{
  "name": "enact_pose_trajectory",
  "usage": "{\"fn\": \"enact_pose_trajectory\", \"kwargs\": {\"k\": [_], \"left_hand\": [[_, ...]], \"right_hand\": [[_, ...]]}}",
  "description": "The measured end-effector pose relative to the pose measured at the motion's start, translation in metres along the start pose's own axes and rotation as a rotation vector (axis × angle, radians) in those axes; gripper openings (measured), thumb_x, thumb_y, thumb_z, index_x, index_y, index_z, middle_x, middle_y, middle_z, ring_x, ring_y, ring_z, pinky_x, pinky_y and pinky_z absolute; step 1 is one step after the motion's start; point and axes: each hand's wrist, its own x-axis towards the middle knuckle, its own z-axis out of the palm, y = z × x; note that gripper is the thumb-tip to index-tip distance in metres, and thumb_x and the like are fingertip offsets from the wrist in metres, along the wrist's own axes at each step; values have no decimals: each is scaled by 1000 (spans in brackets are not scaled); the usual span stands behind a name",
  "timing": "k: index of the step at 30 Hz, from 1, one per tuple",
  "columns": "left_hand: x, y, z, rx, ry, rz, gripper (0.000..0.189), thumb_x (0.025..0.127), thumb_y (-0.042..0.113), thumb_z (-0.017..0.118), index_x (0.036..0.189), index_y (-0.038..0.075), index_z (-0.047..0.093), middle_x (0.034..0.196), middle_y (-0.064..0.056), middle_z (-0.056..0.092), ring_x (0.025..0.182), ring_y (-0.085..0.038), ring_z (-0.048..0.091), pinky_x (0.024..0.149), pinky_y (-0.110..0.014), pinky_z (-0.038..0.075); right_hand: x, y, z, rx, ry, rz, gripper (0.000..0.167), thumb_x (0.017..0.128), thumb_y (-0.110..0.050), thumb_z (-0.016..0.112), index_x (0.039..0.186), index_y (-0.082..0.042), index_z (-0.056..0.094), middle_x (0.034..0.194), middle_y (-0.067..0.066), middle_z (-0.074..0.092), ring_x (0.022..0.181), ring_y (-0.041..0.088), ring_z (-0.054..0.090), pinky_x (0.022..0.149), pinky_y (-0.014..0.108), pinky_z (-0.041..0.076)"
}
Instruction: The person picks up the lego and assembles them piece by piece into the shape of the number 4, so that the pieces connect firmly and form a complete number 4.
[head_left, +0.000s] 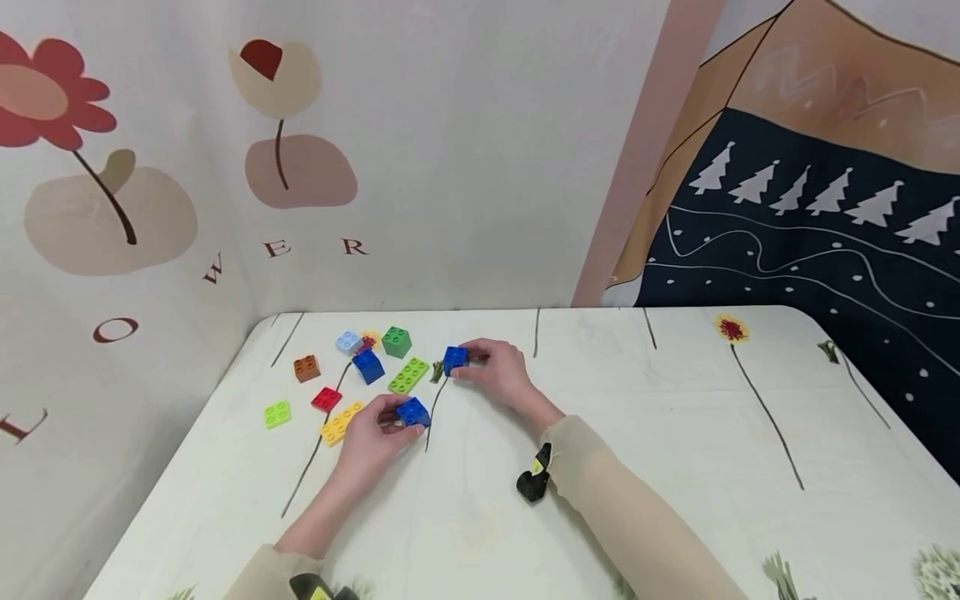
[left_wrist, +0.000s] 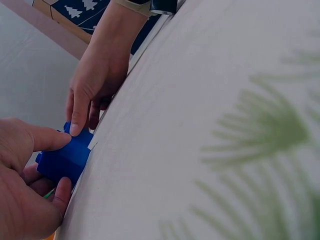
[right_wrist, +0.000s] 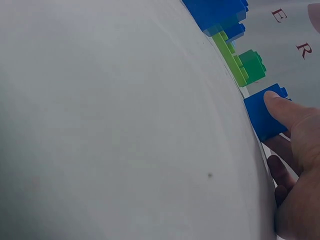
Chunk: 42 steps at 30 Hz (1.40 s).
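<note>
In left grip (head_left: 371, 435) | blue studded brick (head_left: 412, 412) | right grip (head_left: 498, 370) | second blue brick (head_left: 454, 360)

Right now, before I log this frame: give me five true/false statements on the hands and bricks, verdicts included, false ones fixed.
1. The left hand grips a studded blue plastic brick. True.
2. The right hand is empty. False: it grips a second studded blue plastic brick.
3. The two gripped bricks are apart. True.
4. The oblong yellow plastic brick is nearer the right hand. False: it lies beside the left.
5. A brown plastic brick rests on the white table. True.
</note>
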Motion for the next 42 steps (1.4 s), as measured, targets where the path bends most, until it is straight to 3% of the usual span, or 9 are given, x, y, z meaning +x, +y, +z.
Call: {"fn": "enact_pose_trajectory", "kwargs": {"k": [8, 17, 26, 37, 42], "left_hand": [[-1, 1, 0, 0, 2, -17, 44, 91, 6, 78, 131, 0, 61, 124, -16, 65, 112, -29, 62, 95, -36, 56], [-3, -1, -2, 1, -8, 5, 41, 91, 6, 77, 130, 1, 63, 121, -14, 66, 107, -27, 63, 88, -23, 54], [-5, 0, -2, 7, -10, -1, 41, 91, 6, 77, 130, 2, 65, 120, -13, 66, 103, -25, 63, 85, -20, 54], [-3, 14, -2, 41, -67, 62, 43, 92, 7, 77, 133, 4, 65, 122, -12, 67, 110, -27, 63, 94, -37, 57], [2, 24, 1, 45, -89, 65, 44, 92, 9, 77, 134, 5, 64, 124, -14, 65, 111, -29, 64, 92, -39, 58]], "right_hand": [[-2, 7, -7, 85, -41, -15, 40, 86, -20, 85, 122, -8, 73, 109, 6, 75, 104, 23, 67, 96, 42, 52], [-10, 12, -25, 120, -76, -17, 37, 86, -15, 85, 119, -4, 74, 106, 7, 75, 95, 19, 68, 90, 35, 54], [-26, 17, -50, 122, -107, 26, 41, 86, -18, 85, 122, -4, 72, 110, 9, 74, 98, 22, 69, 89, 38, 56], [-53, 18, -76, 51, -135, -5, 40, 85, -19, 86, 122, -7, 74, 108, 5, 74, 101, 21, 67, 88, 39, 56], [-61, 21, -81, 30, -140, -27, 40, 84, -18, 87, 120, -7, 75, 105, 2, 75, 102, 19, 67, 87, 38, 55]]}}
